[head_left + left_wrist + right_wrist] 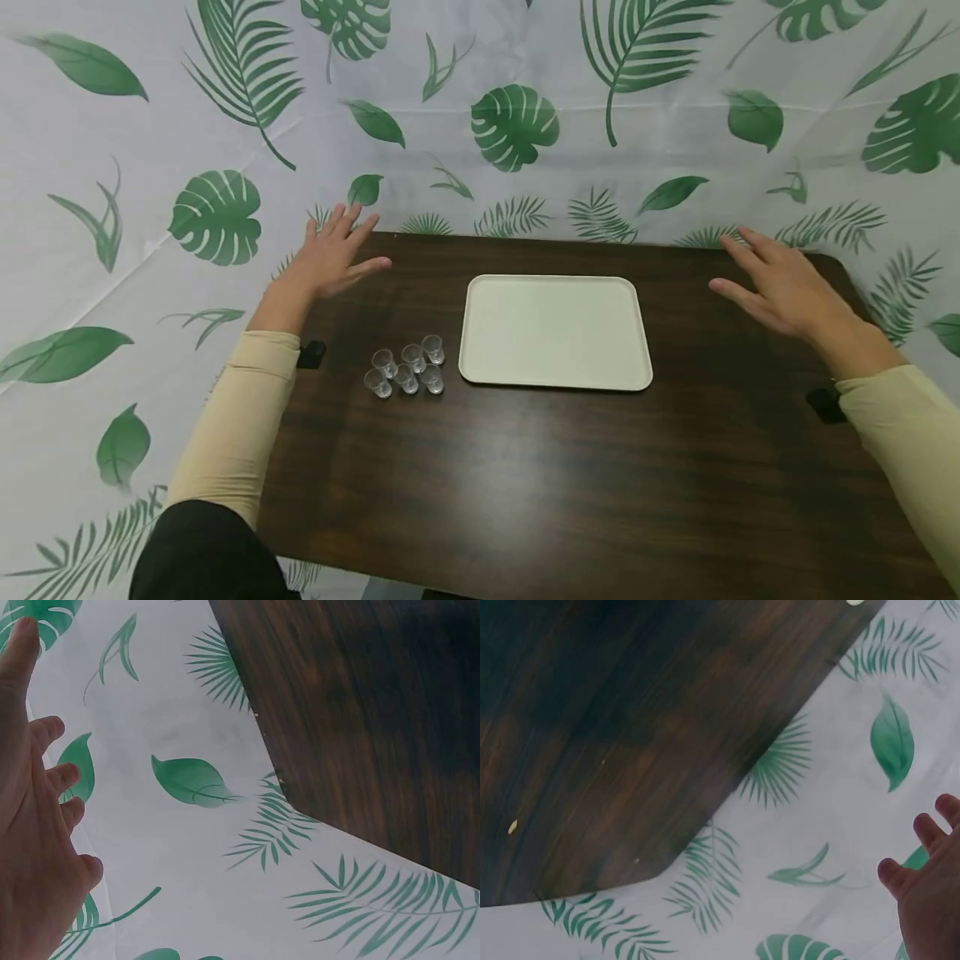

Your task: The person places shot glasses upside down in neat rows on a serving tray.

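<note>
My left hand point(330, 254) is held up over the far left corner of the table, fingers spread and holding nothing. In the left wrist view that hand point(41, 802) appears at the left edge against the leaf-print cloth. Over the far right of the table, my right hand point(780, 283) is raised with its fingers extended and nothing in them. Part of it, the right hand point(934, 889), shows at the right wrist view's lower right. Several small clear cups point(406, 378) stand grouped left of a cream rectangular tray point(555, 333), which bears nothing.
Everything stands on a dark brown wooden table point(525, 475). A white cloth with green leaf prints point(450, 50) hangs behind it and along its sides. Small pale specks point(512, 826) lie on the tabletop in the right wrist view.
</note>
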Available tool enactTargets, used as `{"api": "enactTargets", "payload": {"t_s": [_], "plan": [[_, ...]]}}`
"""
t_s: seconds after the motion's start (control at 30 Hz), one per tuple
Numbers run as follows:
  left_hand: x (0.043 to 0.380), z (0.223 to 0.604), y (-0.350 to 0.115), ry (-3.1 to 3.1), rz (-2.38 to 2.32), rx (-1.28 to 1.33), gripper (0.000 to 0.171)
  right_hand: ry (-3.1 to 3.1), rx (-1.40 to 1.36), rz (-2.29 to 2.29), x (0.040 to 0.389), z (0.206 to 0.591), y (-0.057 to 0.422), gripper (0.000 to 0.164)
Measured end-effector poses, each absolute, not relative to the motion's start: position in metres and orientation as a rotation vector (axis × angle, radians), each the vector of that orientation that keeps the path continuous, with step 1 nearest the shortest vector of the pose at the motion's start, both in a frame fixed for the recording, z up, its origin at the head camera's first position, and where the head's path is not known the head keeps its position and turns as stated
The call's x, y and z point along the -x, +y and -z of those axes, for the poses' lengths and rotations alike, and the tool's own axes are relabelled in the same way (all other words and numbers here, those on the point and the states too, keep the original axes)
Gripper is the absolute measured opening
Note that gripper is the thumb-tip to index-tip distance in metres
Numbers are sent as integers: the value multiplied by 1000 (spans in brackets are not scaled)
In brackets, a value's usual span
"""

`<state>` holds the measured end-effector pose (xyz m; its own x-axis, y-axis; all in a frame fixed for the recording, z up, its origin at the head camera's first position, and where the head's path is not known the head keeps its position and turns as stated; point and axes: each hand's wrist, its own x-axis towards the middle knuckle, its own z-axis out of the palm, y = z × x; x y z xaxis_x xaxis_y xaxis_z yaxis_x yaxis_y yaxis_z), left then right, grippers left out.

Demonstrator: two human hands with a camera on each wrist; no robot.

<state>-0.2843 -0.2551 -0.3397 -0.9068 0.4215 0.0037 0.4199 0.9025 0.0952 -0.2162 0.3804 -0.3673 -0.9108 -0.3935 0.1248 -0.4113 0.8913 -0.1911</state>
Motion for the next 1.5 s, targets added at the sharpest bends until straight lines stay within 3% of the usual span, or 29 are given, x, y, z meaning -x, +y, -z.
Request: {"api": "enactTargets", "payload": {"t_s": [0.4, 0.77, 1.13, 1.5], "plan": [[270, 369, -272, 3039, -182, -638, 84, -3056, -687, -394, 215, 393, 358, 72], [217, 424, -283, 2997, -559, -563, 83, -3303, -692, -545, 199, 439, 336, 78], [137, 458, -268, 2642, -1226, -244, 74, -3374, -717, -654, 185, 469, 329, 78], [120, 485, -241, 2834, -1306, 85, 53, -3375, -725, -624, 185, 477, 323, 77]]}}
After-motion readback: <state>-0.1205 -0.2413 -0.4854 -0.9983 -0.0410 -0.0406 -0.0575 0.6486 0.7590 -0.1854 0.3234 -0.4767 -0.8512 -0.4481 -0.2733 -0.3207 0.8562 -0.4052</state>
